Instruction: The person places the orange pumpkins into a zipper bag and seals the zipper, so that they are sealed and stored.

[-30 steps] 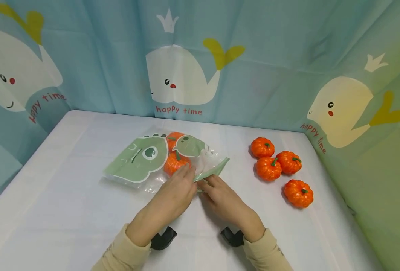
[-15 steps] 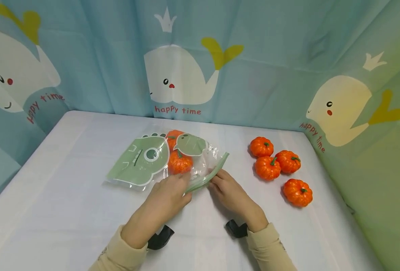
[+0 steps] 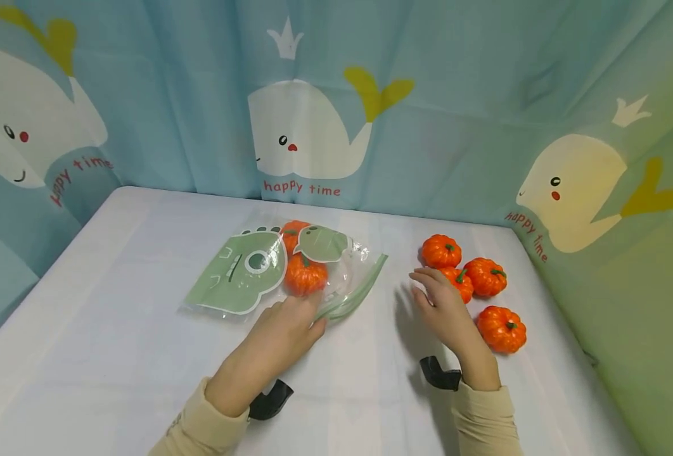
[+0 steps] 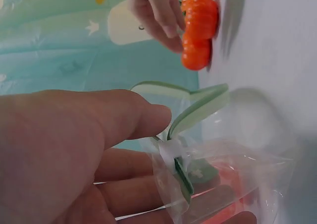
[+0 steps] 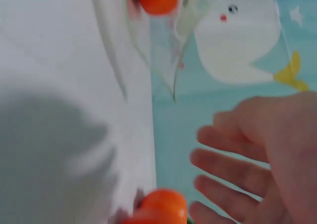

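Observation:
A clear zip bag (image 3: 234, 269) with a green monster print lies on the table, small orange pumpkins (image 3: 307, 277) inside it. My left hand (image 3: 285, 326) holds the bag's near edge by its mouth. In the left wrist view, the thumb (image 4: 153, 120) lies over the green-trimmed opening beside a white slider (image 4: 171, 149), and the other fingers show through the plastic. The bag mouth gapes. My right hand (image 3: 445, 310) holds nothing; its fingers are loosely bent above the table, overlapping one loose pumpkin (image 3: 459, 285) in the head view.
More loose pumpkins stand at the right: one at the back (image 3: 442, 251), one beside it (image 3: 486, 277) and one nearer (image 3: 502, 329). A whale-printed curtain (image 3: 456, 95) borders the white table (image 3: 114, 354). Black curved pieces (image 3: 270, 400) sit at both wrists.
My right hand has let go of the bag's mouth and moved right to the loose pumpkins. My left hand has shifted slightly left and nearer, staying at the bag's edge.

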{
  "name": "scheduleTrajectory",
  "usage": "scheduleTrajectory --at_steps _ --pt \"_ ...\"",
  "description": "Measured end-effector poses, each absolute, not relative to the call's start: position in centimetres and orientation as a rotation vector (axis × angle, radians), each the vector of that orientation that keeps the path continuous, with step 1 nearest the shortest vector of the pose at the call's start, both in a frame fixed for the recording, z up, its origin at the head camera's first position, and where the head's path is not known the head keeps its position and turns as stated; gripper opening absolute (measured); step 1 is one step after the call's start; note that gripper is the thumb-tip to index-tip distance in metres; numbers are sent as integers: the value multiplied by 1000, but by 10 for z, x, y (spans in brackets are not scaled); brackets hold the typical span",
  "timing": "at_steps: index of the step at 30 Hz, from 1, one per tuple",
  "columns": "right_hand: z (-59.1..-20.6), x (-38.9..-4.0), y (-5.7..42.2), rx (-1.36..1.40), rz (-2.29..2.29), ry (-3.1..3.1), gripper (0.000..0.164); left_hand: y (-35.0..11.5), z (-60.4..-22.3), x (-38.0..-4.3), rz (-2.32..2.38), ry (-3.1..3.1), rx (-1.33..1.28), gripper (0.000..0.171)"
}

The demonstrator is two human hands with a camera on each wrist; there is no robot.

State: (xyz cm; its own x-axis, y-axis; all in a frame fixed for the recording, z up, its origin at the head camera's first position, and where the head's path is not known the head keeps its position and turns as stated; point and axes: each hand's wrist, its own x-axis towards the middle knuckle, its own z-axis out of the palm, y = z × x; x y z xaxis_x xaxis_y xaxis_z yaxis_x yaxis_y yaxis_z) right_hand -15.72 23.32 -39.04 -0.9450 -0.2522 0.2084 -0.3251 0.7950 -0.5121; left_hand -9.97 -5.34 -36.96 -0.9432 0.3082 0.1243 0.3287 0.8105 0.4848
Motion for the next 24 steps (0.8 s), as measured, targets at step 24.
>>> scheduleTrajectory --at_steps 24 --pt "-407 -165 261 -226 754 -2967 62 -48 -371 -99 -853 -3075 -542 33"
